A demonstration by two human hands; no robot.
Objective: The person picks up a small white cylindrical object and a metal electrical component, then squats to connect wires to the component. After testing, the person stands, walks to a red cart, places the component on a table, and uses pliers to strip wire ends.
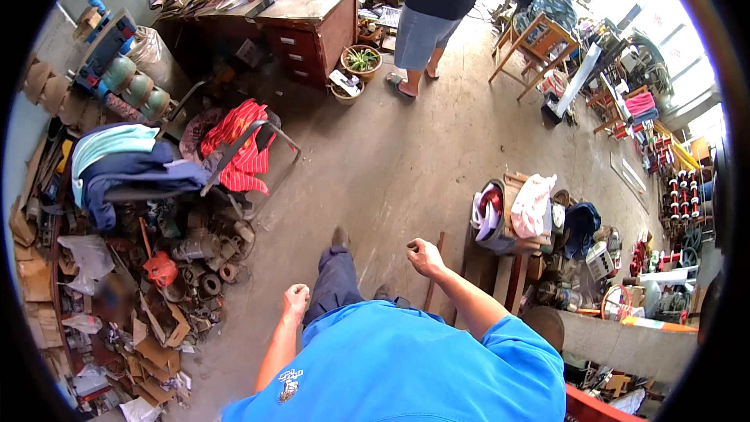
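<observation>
My left hand point(296, 299) hangs beside my left thigh, its fingers curled in, and I see nothing in it. Out in front of my right hip, my right hand point(426, 256) is closed with thumb and fingers together. A small dark spot shows at its fingertips, too small to name. Below and beside that hand, a thin brown bar point(435, 272) lies on the floor. To its right, a bin with red and white contents point(490, 211) stands close to a pale pink cloth point(533, 205). One of my shoes point(340, 237) is forward on the floor.
A chair piled with clothes point(144, 168) and heaped scrap parts point(207, 258) line the left. Ahead stand a cluttered desk point(301, 39), a potted plant point(361, 60) and a person in shorts point(426, 31). Another person point(551, 4) sits near a wooden chair point(539, 47). Machinery and tools crowd the right.
</observation>
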